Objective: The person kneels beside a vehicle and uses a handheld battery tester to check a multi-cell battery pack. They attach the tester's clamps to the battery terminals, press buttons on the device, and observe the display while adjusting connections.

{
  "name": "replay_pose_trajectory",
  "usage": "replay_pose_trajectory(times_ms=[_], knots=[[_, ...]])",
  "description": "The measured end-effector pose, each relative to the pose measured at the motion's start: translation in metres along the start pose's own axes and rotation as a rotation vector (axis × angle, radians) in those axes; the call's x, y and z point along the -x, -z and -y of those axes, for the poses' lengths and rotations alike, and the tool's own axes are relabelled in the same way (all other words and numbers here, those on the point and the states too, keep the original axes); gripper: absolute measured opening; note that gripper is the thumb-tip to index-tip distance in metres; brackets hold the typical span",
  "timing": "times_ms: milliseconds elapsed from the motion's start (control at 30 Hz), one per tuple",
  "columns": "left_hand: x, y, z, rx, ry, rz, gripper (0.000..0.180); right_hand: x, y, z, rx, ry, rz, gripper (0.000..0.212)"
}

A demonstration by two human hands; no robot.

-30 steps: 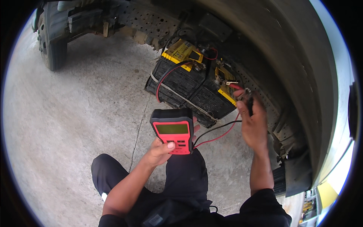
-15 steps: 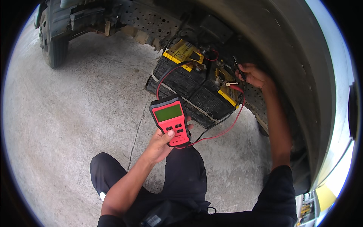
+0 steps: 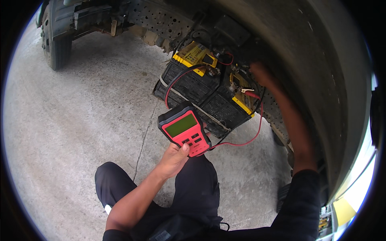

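My left hand (image 3: pixel 173 161) is closed around a red and black battery tester (image 3: pixel 185 132), its thumb lying by the buttons below the green screen. Two black batteries with yellow tops sit side by side beyond it: the left battery (image 3: pixel 192 85) and the right battery (image 3: pixel 225 105). A red clamp (image 3: pixel 252 95) with bright metal jaws grips near a terminal on the right battery, and a red lead (image 3: pixel 257 124) runs from it to the tester. Past that battery's far right corner, my right hand (image 3: pixel 260 73) reaches into shadow. It is blurred and its fingers are hidden, so its hold is unclear.
A perforated metal frame (image 3: pixel 161 20) runs behind the batteries. The large curved vehicle panel (image 3: pixel 321 52) arches over my right arm. At the far left stands a wheel (image 3: pixel 58 48). A light strap (image 3: pixel 177 93) crosses the batteries' front, above the concrete floor (image 3: pixel 88 112).
My right hand has moved slightly away and deeper into the shadow; the black clip it held no longer shows clearly. The tester has tilted and shifted slightly right in my left hand.
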State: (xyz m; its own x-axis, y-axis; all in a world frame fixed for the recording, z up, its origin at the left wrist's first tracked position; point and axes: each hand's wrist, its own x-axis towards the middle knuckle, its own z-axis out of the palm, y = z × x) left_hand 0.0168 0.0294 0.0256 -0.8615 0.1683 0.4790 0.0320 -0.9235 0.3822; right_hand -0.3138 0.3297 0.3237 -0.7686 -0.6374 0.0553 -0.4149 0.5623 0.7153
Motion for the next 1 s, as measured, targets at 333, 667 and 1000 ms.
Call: replay_pose_trajectory(times_ms=[333, 667, 1000], knots=[[0.002, 0.003, 0.008, 0.011, 0.031, -0.028, 0.07, -0.038, 0.001, 0.032, 0.018, 0.028, -0.034, 0.017], [-0.004, -0.011, 0.002, -0.122, -0.018, -0.097, 0.06, -0.064, 0.021, 0.039, 0.197, 0.14, 0.147, 0.017], [-0.002, 0.014, 0.02, -0.22, 0.127, -0.18, 0.076, -0.057, 0.057, 0.06, -0.065, -0.011, 0.138, 0.021]])
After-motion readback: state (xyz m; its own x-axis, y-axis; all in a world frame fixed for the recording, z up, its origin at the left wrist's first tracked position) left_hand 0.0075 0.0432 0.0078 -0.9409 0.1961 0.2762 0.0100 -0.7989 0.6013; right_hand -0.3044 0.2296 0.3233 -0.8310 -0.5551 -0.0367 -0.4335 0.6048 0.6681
